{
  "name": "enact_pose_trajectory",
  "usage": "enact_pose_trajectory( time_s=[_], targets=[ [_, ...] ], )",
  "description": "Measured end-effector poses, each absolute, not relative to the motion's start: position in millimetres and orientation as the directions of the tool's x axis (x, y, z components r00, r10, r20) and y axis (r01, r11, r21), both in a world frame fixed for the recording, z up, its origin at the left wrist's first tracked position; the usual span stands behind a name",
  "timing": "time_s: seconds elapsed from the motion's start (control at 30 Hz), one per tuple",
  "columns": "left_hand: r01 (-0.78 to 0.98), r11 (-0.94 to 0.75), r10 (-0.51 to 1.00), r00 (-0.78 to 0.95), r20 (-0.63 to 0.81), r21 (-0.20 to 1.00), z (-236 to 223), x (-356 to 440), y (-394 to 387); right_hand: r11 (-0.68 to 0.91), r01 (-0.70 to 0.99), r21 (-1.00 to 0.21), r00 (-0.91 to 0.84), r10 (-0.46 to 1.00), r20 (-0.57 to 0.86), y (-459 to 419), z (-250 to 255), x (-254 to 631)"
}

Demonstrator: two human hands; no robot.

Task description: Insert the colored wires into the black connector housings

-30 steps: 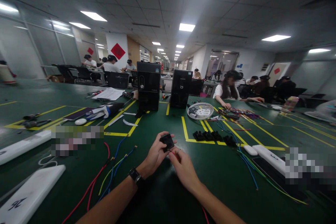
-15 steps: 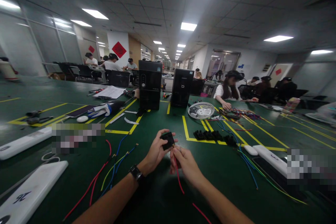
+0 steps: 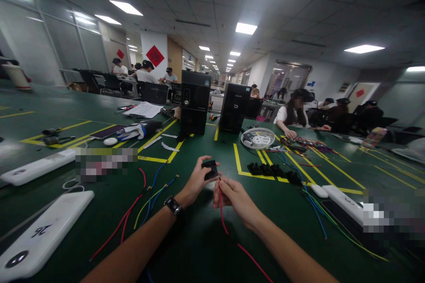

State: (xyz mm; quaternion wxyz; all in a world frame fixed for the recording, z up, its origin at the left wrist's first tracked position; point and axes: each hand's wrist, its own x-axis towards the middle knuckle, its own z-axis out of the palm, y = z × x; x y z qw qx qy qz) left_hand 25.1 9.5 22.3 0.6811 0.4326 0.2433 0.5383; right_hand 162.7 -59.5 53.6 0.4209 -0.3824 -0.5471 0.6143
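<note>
Your left hand (image 3: 196, 182) grips the black block (image 3: 210, 170) between closed thumb and fingers. Your right hand (image 3: 234, 195) pinches the red wire (image 3: 222, 212); its upper end is at the block's lower edge, above the green table (image 3: 199, 247). Contact there is indiscernible.

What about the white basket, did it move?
No, it went neither way: the basket is still just right of the right black computer and a bit nearer you.
</note>
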Motion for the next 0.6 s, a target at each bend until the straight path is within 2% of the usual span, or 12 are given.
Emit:
enact_pose_trajectory(
  time_s=[0.2, 0.33, 0.47, 0.6],
  targets=[
    [-0.562, 0.127, 0.928, 0.358, 0.102, 0.817, 27.4, 25.5, 7.2, -0.154, -0.128, -0.980, -0.424, 0.901, -0.087, -66.7, 71.5, 159.0],
    [-0.585, 0.165, 0.903, 0.413, 0.116, 0.794, 30.1, 27.9, 2.5, -0.207, -0.046, -0.977, -0.319, 0.930, -0.182, -67.7, 47.9, 153.8],
    [-0.618, 0.199, 0.881, 0.453, 0.138, 0.761, 33.1, 29.5, -4.1, -0.056, 0.026, -0.998, -0.209, 0.976, -0.060, -64.7, 30.4, 154.5],
    [-0.654, 0.211, 0.878, 0.454, 0.153, 0.726, 36.5, 32.4, -10.9, -0.001, -0.046, -0.999, -0.236, 0.972, 0.010, -66.0, 30.2, 157.8]
  ],
)
